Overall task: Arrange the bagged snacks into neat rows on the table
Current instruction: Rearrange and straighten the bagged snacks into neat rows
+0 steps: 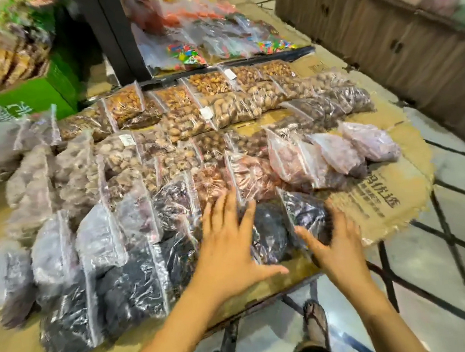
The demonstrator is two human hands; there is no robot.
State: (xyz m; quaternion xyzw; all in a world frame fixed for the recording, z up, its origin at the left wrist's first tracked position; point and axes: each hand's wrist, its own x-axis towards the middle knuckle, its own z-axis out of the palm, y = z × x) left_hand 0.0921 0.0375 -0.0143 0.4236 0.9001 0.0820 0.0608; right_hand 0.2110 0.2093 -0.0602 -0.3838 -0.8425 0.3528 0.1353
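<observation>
Both hands spread wide, holding nothing: left hand (229, 241) flat over a dark snack bag (268, 234), right hand (337, 245) at the next dark bag (306, 214), around 5 o'clock on the desk (392, 197). Bagged snacks fill the cardboard top in slanted rows, nuts toward 12 o'clock, pale purple bags (370, 141) at 2 o'clock. Bags look soft, crinkly, slippery, contents shift; probably best gripped by the sides or zip strip. Near edge is close under the hands, so sliding risks a drop. Bare cardboard at 3 to 4 o'clock gives room.
</observation>
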